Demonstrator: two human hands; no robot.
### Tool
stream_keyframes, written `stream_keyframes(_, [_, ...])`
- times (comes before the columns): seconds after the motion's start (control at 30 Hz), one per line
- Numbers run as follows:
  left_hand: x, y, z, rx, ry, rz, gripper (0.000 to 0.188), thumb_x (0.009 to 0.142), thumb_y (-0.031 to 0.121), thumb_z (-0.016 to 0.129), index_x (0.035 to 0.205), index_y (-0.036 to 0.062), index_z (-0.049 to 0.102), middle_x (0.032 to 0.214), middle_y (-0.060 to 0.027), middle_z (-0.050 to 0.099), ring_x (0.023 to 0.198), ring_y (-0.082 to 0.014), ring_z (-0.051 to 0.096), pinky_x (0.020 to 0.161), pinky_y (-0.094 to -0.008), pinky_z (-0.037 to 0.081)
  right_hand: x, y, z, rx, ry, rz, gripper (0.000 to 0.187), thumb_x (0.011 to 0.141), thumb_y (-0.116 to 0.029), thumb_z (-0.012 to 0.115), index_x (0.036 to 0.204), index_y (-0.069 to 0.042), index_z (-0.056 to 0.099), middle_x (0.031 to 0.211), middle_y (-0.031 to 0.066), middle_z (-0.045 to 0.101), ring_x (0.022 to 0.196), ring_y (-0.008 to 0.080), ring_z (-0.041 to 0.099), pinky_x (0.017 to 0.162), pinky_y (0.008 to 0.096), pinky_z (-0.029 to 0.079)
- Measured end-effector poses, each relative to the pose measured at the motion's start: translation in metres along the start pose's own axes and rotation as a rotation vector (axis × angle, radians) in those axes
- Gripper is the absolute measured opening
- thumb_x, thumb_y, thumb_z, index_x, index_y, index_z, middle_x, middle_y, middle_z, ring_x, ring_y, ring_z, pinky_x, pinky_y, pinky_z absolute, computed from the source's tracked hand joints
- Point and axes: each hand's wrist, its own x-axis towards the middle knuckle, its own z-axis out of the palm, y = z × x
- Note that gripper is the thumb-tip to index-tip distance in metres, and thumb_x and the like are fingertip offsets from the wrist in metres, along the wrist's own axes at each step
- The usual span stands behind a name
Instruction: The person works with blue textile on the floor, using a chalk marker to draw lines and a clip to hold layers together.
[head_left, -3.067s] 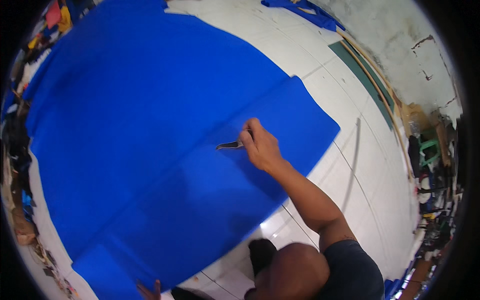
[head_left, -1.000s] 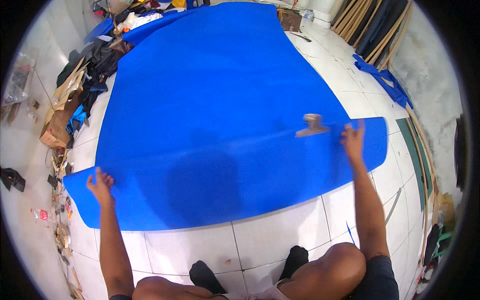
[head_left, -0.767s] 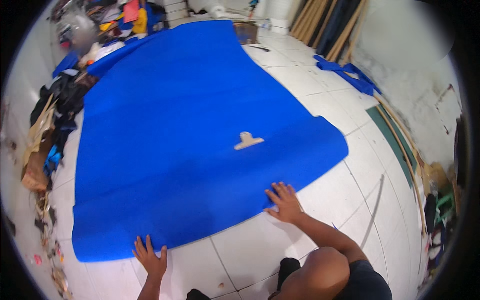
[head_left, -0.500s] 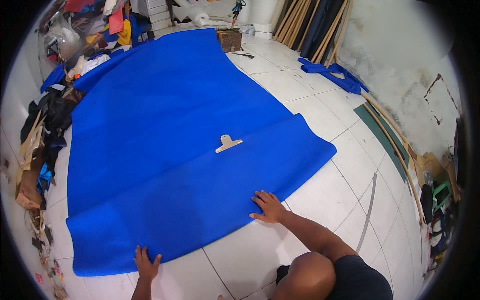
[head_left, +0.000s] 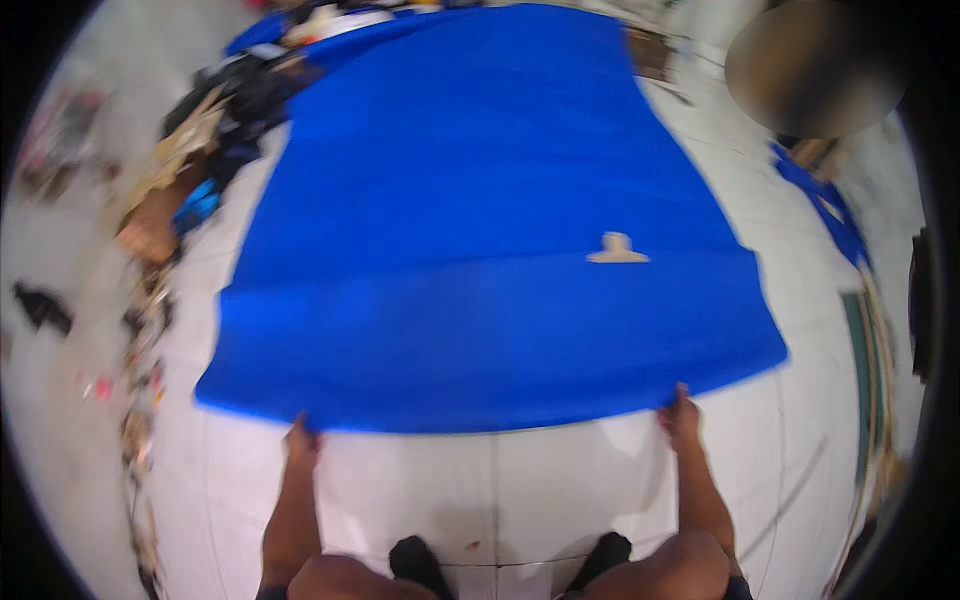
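Note:
A large sheet of bright blue fabric (head_left: 470, 190) lies spread over the tiled floor, its near part folded over in a wide band. My left hand (head_left: 302, 438) is closed on the near edge toward the left, and my right hand (head_left: 682, 420) pinches the same edge toward the right, thumb on top. The other fingers are mostly hidden under the cloth. A pale metal bulldog clip (head_left: 618, 254) sits at the fold line, right of the middle. Motion blurs the picture somewhat.
White floor tiles (head_left: 410, 480) run beneath. Scraps and dark cloth (head_left: 235, 105) are heaped along the left wall. A small brown box (head_left: 650, 55) stands at the far right corner of the sheet. Blue cloth (head_left: 825, 205) and thin poles lie along the right wall.
Both hands have gone from lying flat on the cloth to gripping its near edge, set wider apart. The view has turned leftward, and my feet now show below.

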Motion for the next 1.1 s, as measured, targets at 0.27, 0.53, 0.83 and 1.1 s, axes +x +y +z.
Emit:
stream_keyframes(0.27, [-0.105,-0.021,0.011,-0.445,0.049,-0.095,0.021,0.083,0.021,0.066,0.094,0.0048,0.057,0.079,-0.0066,0.06,0.064,-0.018,0.058,0.053,-0.0285,0.046,0.023,0.017,-0.098,0.425,-0.194,-0.031,0.039,0.094,-0.021,0.05,0.123,0.005,0.05,0.122,0.0136,0.057,0.114,0.0268,0.053,0.1,0.0394,0.043])
stream_keyframes(0.53, [-0.07,-0.037,-0.144,-0.577,0.365,0.049,0.04,0.084,0.018,0.066,0.115,-0.0044,0.053,0.108,-0.0149,0.062,0.099,-0.0279,0.062,0.085,-0.0404,0.052,0.021,0.047,-0.172,0.238,0.047,0.087,0.05,0.09,-0.022,0.055,0.132,0.002,0.042,0.129,0.0185,0.051,0.118,0.0355,0.05,0.1,0.0434,0.042])
stream_keyframes(0.83, [-0.017,0.008,-0.264,-0.077,0.685,0.131,0.061,0.082,0.025,0.071,0.129,0.0027,0.039,0.109,-0.017,0.059,0.086,-0.0275,0.062,0.071,-0.0358,0.053,0.014,-0.082,0.008,-1.728,-0.118,-0.795,0.062,0.083,-0.021,0.067,0.136,-0.005,0.039,0.131,0.0246,0.046,0.123,0.0423,0.044,0.101,0.046,0.04])
stream_keyframes(1.1, [-0.021,0.04,-0.268,0.153,0.344,-0.05,0.034,0.085,0.039,0.067,0.092,0.0074,0.056,0.069,-0.0011,0.055,0.057,-0.0108,0.052,0.051,-0.0257,0.044,-0.016,-0.111,0.218,-1.714,-0.504,-1.282,0.054,0.075,-0.01,0.062,0.126,-0.006,0.047,0.119,0.0211,0.051,0.115,0.0379,0.047,0.097,0.0502,0.035])
